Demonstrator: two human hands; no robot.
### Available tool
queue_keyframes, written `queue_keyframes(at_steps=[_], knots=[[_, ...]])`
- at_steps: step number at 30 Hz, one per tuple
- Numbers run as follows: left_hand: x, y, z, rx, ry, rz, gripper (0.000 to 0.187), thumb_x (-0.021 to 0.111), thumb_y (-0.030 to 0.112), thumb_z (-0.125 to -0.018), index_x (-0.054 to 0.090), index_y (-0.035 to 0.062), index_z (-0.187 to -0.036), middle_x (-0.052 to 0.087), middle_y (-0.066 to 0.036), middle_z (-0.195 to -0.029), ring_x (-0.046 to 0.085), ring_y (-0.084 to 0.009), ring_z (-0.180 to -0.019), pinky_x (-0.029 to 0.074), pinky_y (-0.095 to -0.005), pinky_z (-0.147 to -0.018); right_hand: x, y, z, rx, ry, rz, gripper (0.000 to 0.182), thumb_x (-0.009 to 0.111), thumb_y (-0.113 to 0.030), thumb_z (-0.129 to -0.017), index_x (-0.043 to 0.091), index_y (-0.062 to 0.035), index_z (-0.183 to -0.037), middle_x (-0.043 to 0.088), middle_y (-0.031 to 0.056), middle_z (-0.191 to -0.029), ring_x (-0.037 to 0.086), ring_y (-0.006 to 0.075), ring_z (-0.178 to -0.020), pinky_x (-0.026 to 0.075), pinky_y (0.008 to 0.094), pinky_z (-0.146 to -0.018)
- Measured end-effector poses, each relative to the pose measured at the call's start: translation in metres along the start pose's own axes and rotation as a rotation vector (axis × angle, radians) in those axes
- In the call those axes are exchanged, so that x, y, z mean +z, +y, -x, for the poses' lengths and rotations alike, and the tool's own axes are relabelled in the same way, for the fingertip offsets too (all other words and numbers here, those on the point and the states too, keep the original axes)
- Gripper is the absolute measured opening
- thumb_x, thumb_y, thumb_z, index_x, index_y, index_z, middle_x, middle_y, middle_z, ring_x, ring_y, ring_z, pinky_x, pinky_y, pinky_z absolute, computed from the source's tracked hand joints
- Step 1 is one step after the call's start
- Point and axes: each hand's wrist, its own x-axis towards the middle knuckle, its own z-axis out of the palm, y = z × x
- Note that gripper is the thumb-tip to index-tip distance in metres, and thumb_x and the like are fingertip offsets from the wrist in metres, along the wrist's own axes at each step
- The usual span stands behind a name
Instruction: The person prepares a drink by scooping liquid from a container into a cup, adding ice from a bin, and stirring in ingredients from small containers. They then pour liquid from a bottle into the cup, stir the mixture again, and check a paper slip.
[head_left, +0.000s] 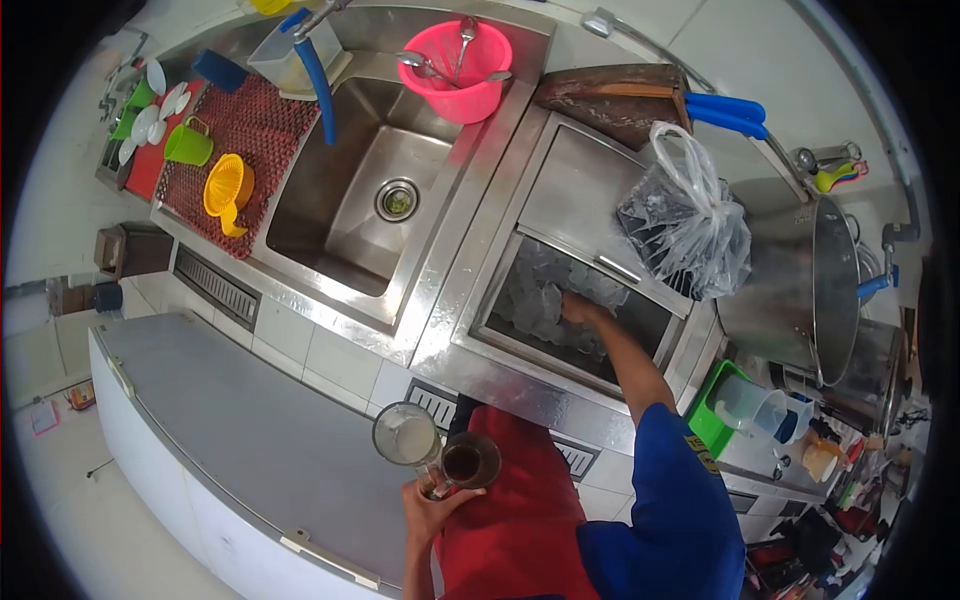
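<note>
A single head-worn camera looks steeply down over a stainless table (470,250), its fisheye lens bending the scene into a circle with dark corners. The view faces forward and down from above the wearer's chest, close enough that the left hand (432,508) sits near the bottom edge and the right hand (578,308) lies near the centre. The sink (360,200) fills the upper left; the ice bin (560,310) sits centre-right.
</note>
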Motion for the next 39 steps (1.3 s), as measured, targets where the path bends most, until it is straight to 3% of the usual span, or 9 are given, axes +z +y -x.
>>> queue_keyframes(at_steps=[8, 10, 11, 14, 18, 22, 31, 33, 39], knots=[[0.007, 0.004, 0.007, -0.011, 0.022, 0.033, 0.064, 0.098, 0.005, -0.064, 0.035, 0.0138, -0.06, 0.043, 0.008, -0.061, 0.041, -0.0031, -0.06, 0.036, -0.0238, -0.055, -0.059, -0.016, 0.056, -0.098, 0.18, 0.512, 0.046, 0.052, -0.017, -0.101, 0.053, -0.0351, -0.142, 0.06, 0.0112, -0.139, 0.058, 0.0313, -0.127, 0.047, 0.0441, -0.106], [0.008, 0.002, 0.01, -0.02, 0.025, 0.046, 0.064, 0.098, 0.006, -0.064, 0.035, 0.014, -0.06, 0.043, 0.008, -0.061, 0.041, -0.003, -0.06, 0.037, -0.0236, -0.055, -0.037, -0.002, 0.037, 0.141, 0.923, 0.789, 0.046, 0.052, -0.023, -0.1, 0.053, -0.038, -0.143, 0.057, 0.0081, -0.143, 0.056, 0.0307, -0.131, 0.046, 0.0469, -0.108], [0.008, 0.001, 0.01, -0.016, 0.026, 0.046, 0.064, 0.098, 0.006, -0.064, 0.035, 0.014, -0.06, 0.043, 0.008, -0.061, 0.041, -0.003, -0.06, 0.037, -0.0236, -0.055, -0.047, -0.002, 0.045, 0.167, 0.762, 1.064, 0.049, 0.052, -0.03, -0.1, 0.051, -0.0181, -0.147, 0.057, 0.01, -0.143, 0.056, 0.0327, -0.129, 0.047, 0.0474, -0.104], [0.008, 0.0, 0.013, 0.007, 0.032, 0.048, 0.064, 0.099, 0.006, -0.064, 0.036, 0.014, -0.06, 0.043, 0.009, -0.06, 0.041, -0.0027, -0.06, 0.036, -0.0235, -0.054, -0.045, -0.013, 0.008, 0.518, 0.449, 0.79, 0.043, 0.046, -0.025, -0.104, 0.052, -0.0234, -0.147, 0.052, 0.0164, -0.148, 0.051, 0.0373, -0.135, 0.043, 0.0541, -0.11], [0.009, 0.003, 0.011, 0.002, 0.057, 0.078, 0.062, 0.099, 0.008, -0.064, 0.037, 0.0139, -0.06, 0.044, 0.009, -0.061, 0.041, -0.0025, -0.059, 0.036, -0.0235, -0.053, -0.039, -0.012, -0.017, 0.473, 0.649, 0.417, 0.044, 0.05, -0.021, -0.101, 0.052, -0.0151, -0.145, 0.053, 0.0245, -0.145, 0.052, 0.0403, -0.134, 0.045, 0.0568, -0.107], [0.011, 0.001, 0.015, -0.005, 0.087, 0.075, 0.062, 0.099, 0.008, -0.064, 0.037, 0.0139, -0.061, 0.043, 0.009, -0.061, 0.039, -0.0023, -0.059, 0.036, -0.0232, -0.054, -0.049, -0.023, -0.023, 0.361, -0.014, 0.245, 0.063, 0.055, -0.014, -0.092, 0.038, -0.0175, -0.153, 0.061, 0.0261, -0.134, 0.06, 0.0422, -0.125, 0.05, 0.0544, -0.101], [0.016, -0.003, 0.014, -0.029, 0.085, 0.071, 0.063, 0.098, 0.007, -0.065, 0.036, 0.0145, -0.059, 0.041, 0.01, -0.061, 0.036, -0.0028, -0.059, 0.031, -0.0239, -0.053, -0.026, 0.004, -0.029, 0.026, -0.271, 0.132, 0.063, 0.046, -0.021, -0.099, 0.029, -0.0099, -0.159, 0.057, 0.0261, -0.142, 0.062, 0.041, -0.123, 0.052, 0.0462, -0.099], [0.015, 0.005, 0.013, -0.043, 0.068, 0.051, 0.063, 0.098, 0.007, -0.065, 0.036, 0.0144, -0.06, 0.04, 0.01, -0.061, 0.036, -0.0029, -0.06, 0.031, -0.0242, -0.053, -0.017, 0.019, -0.011, -0.2, 0.106, -0.088, 0.064, 0.043, -0.02, -0.1, 0.024, -0.0068, -0.161, 0.047, 0.0274, -0.151, 0.064, 0.0403, -0.117, 0.051, 0.0462, -0.097], [0.014, 0.028, 0.001, 0.028, 0.003, 0.077, 0.061, 0.098, 0.009, -0.066, 0.037, 0.0133, -0.06, 0.04, 0.01, -0.063, 0.035, -0.003, -0.06, 0.031, -0.025, -0.053, -0.091, -0.052, 0.073, 0.058, -0.056, -0.385, 0.065, 0.044, -0.019, -0.1, 0.025, -0.0048, -0.16, 0.043, 0.0281, -0.154, 0.053, 0.0384, -0.134, 0.04, 0.0426, -0.113]])
